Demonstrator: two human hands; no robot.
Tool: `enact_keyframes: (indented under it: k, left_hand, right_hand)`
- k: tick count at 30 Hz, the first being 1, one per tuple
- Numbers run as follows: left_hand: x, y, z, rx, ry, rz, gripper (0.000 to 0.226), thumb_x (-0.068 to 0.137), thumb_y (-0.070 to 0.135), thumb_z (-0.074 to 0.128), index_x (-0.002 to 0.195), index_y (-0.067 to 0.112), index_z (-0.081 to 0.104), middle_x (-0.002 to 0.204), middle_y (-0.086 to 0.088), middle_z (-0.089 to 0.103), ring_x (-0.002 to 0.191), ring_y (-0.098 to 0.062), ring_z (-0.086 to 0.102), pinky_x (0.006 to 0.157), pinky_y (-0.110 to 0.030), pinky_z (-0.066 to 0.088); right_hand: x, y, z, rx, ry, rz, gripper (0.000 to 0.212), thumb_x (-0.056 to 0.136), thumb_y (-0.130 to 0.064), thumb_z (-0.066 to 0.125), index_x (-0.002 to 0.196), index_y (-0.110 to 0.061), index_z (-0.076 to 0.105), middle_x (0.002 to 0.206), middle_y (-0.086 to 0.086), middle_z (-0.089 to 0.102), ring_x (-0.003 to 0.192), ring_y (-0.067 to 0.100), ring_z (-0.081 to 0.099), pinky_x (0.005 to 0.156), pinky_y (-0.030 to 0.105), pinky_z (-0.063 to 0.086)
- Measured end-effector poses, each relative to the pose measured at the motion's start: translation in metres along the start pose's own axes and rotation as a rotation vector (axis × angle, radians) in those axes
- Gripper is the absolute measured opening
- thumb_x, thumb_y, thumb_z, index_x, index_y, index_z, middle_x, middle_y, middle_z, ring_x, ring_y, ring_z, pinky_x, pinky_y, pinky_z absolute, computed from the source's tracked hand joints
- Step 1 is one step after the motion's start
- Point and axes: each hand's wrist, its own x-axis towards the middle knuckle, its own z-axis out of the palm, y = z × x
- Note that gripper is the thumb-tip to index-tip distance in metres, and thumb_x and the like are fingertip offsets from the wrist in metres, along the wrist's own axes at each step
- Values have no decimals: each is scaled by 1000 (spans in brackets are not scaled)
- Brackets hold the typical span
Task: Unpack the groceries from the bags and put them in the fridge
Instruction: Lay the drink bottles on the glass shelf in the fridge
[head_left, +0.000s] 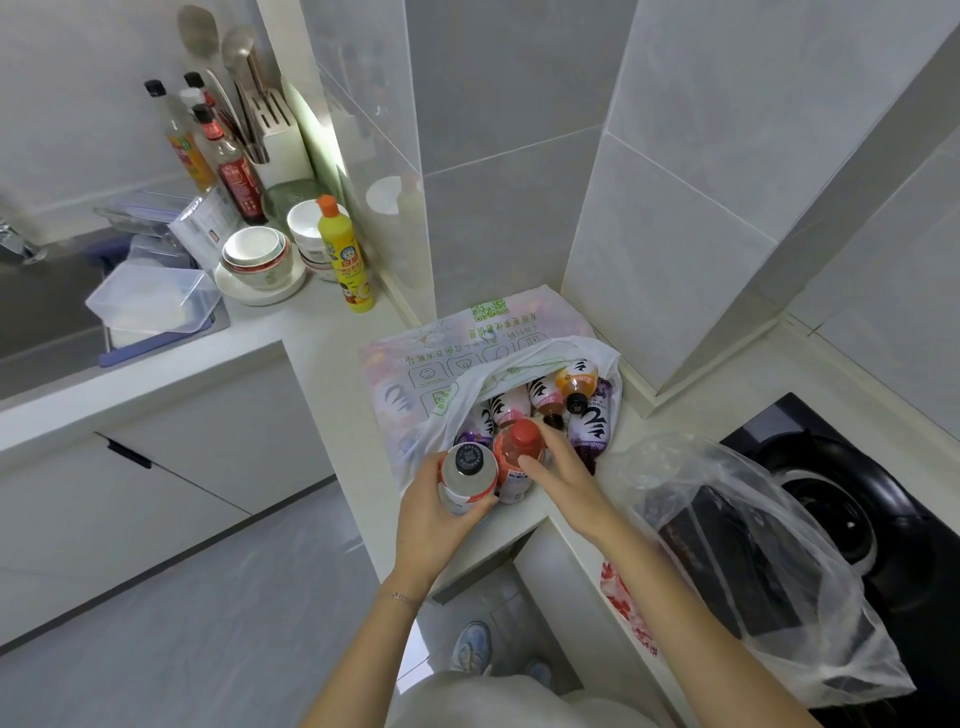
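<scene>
Grey tiled walls (519, 104); white counter (322, 338); white cabinets (218, 436); grey floor (182, 623).

White plastic grocery bag (415, 384) printed in green; inside, zebra-striped drink bottles (509, 408) in black and white over pink, orange and purple. Red-capped pink plastic bottle (522, 436); black-capped bottle with red-and-white label (469, 467). Yellow squeeze bottle with orange cap (349, 260)

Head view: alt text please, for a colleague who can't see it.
The left hand grips a black-capped bottle and the right hand grips a red-capped bottle at the mouth of a printed grocery bag of drink bottles on the counter. A clear plastic bag lies to its right, partly over the stove.
</scene>
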Motion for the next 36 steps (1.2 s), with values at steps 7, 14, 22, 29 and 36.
enact_keyframes:
  k: [7,14,22,29,36]
  left_hand:
    - [4,3,-1,-31,-19,59,60,69,47,83,114,50,43,115,26,58,109,6,55,86,-8,41]
    - [5,-7,2,1,-24,93,65,68,54,80,120,50,41,120,31,53,115,-3,54,98,-43,46]
    - [-44,3,3,-42,85,7,65,62,34,88,111,48,48,111,33,55,105,3,54,95,-32,48]
    - [-133,28,7,-264,345,-86,67,66,7,88,114,34,49,110,26,59,106,0,58,87,-10,44]
    - [-248,64,0,-363,712,-175,69,60,33,86,117,42,48,113,25,59,108,-7,60,90,-22,51]
  right_hand:
    - [10,12,1,-76,-83,60,90,78,-8,77,144,-33,23,126,-31,37,114,-24,38,97,2,32]
    - [3,28,8,-38,70,98,83,61,-21,91,126,-36,41,129,-9,46,119,6,49,95,15,40]
    - [-36,38,19,168,105,61,74,64,-5,88,120,-33,48,119,-7,59,112,8,59,92,22,51]
    - [-80,22,18,235,-77,-88,80,57,-29,87,126,-20,49,125,7,56,115,18,58,93,29,51]
    - [-144,-18,37,154,-392,-268,81,58,-37,84,128,-20,49,124,4,59,113,16,59,93,28,51]
